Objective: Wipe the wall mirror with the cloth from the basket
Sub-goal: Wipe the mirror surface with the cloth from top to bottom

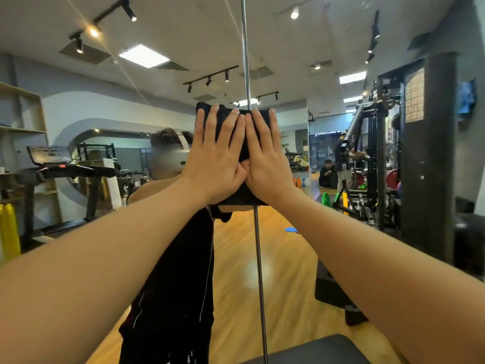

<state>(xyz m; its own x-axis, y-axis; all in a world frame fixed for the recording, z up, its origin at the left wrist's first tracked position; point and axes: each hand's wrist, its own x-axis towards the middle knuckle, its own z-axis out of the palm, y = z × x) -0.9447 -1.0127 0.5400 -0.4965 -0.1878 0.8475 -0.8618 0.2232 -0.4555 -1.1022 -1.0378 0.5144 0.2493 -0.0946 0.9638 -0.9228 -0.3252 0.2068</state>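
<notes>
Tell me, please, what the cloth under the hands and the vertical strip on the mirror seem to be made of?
The cloth looks like soft black fabric, matte and folded thick, perhaps microfibre; the weave is too blurred to tell. The vertical strip looks like polished metal, since it is silvery and shiny, though it could be a bevelled seam in the glass.

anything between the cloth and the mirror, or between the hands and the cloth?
Nothing visible. Left hand and right hand lie flat, side by side, on the dark cloth, pressing it against the mirror. The cloth straddles the vertical seam between mirror panels; that is the only thing under it.
</notes>
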